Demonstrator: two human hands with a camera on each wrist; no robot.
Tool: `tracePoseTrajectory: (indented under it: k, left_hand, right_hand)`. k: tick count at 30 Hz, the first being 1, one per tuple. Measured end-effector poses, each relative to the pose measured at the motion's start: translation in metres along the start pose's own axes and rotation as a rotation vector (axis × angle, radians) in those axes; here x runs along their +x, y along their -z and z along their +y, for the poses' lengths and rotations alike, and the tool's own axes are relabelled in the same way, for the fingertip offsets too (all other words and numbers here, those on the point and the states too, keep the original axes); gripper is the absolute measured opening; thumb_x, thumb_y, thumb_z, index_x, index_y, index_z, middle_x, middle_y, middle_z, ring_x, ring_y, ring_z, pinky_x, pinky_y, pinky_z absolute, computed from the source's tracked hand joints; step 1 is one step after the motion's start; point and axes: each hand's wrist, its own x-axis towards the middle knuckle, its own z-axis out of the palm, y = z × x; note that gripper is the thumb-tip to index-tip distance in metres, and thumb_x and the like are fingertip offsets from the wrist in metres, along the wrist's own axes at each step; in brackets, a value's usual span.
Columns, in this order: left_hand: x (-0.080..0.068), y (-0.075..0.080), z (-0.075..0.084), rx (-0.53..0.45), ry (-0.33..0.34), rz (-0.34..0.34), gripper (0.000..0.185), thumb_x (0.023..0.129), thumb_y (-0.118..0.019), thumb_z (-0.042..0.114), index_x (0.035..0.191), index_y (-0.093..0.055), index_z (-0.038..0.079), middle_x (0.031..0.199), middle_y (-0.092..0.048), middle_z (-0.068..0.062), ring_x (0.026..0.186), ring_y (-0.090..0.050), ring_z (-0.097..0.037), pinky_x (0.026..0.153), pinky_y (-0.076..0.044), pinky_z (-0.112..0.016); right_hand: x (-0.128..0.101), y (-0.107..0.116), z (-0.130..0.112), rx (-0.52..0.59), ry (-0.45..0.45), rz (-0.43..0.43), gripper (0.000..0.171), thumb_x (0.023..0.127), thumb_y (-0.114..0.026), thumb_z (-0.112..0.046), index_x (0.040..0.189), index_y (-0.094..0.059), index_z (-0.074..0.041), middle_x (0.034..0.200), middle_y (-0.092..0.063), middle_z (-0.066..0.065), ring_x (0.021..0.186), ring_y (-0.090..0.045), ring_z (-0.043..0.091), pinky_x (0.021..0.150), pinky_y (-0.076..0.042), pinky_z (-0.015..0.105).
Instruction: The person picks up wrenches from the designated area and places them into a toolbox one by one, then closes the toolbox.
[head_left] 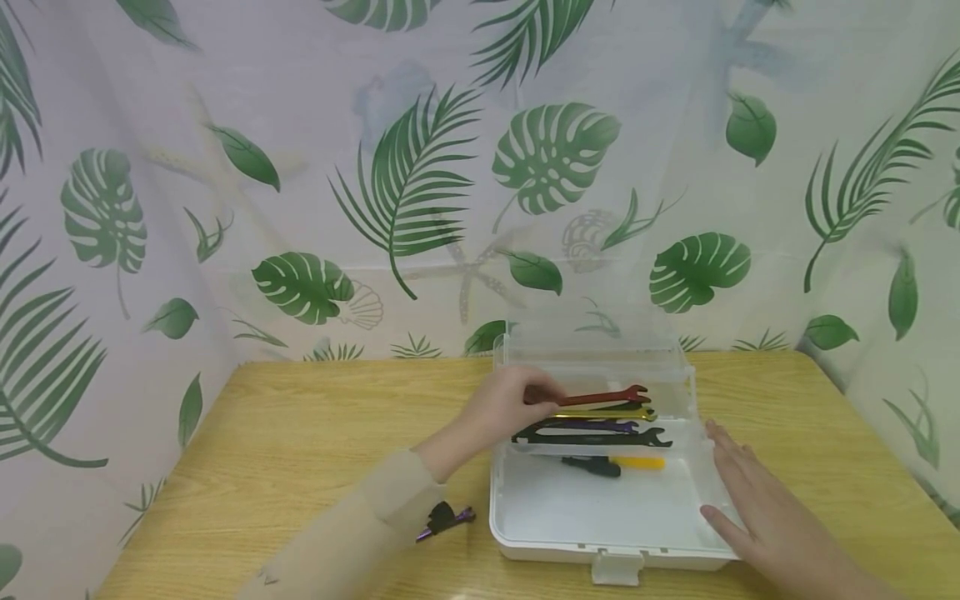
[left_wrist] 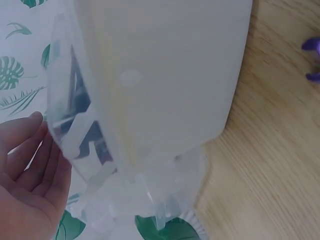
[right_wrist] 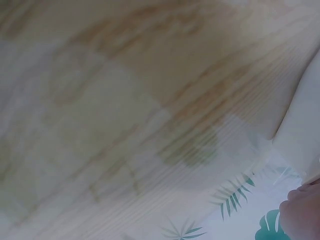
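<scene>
**Left Hand on the Red Wrench, Right Hand Braced at the Toolbox!**

And here's the left hand, in over the tray, thumb and fingers pinching one end of the red open-end wrench, whose jawed end points away to the right! Just under those fingers, a gold wrench; nearer the person, a purple one, then a black one, all lying side by side.

Over to the right hand: fingers long and straight, thumb spread, laid along the right side of the white toolbox. Between the two hands, in the box's base, there's a black handle and a yellow one, partly under the tray. Beyond the left hand, the clear lid stands open; the front latch hangs down on the person's side.

Outside the box, below the left wrist and right beside the sleeve, a purple tool with a black piece lies on the wooden table. Past both hands, a leaf-print backdrop!
</scene>
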Motion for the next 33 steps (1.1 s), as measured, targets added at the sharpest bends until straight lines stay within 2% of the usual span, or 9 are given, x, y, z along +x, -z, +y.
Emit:
tracePoseTrajectory:
  k: [9, 19, 33]
  left_hand:
    - [-0.015, 0.017, -0.009, -0.016, 0.008, 0.047, 0.014, 0.098, -0.075, 0.005, 0.111, -0.079, 0.003, 0.109, -0.081, -0.011, 0.099, -0.076, -0.023, 0.085, -0.059, -0.018]
    - [-0.042, 0.033, -0.017, -0.03, 0.048, 0.065, 0.011, 0.097, -0.075, 0.005, 0.107, -0.08, 0.003, 0.105, -0.082, -0.009, 0.095, -0.076, -0.021, 0.084, -0.059, -0.018]
    - [-0.083, 0.039, -0.038, -0.031, 0.111, 0.1, 0.01, 0.098, -0.074, 0.006, 0.105, -0.081, 0.005, 0.106, -0.082, -0.01, 0.094, -0.076, -0.022, 0.083, -0.061, -0.021]
  right_hand:
    - [0.001, 0.001, 0.0, 0.008, 0.001, 0.003, 0.085, 0.11, -0.054, -0.04, 0.169, -0.011, 0.002, 0.179, -0.009, 0.02, 0.164, -0.015, 0.043, 0.11, 0.022, 0.002]
    - [0.003, 0.002, 0.0, 0.005, -0.005, -0.013, 0.084, 0.11, -0.054, -0.042, 0.167, -0.013, 0.005, 0.179, -0.008, 0.021, 0.164, -0.013, 0.043, 0.11, 0.023, 0.002]
    - [0.002, 0.004, -0.001, 0.008, 0.002, -0.002, 0.084, 0.109, -0.057, -0.04, 0.166, -0.017, 0.006, 0.178, -0.011, 0.022, 0.157, -0.026, 0.053, 0.11, 0.022, 0.004]
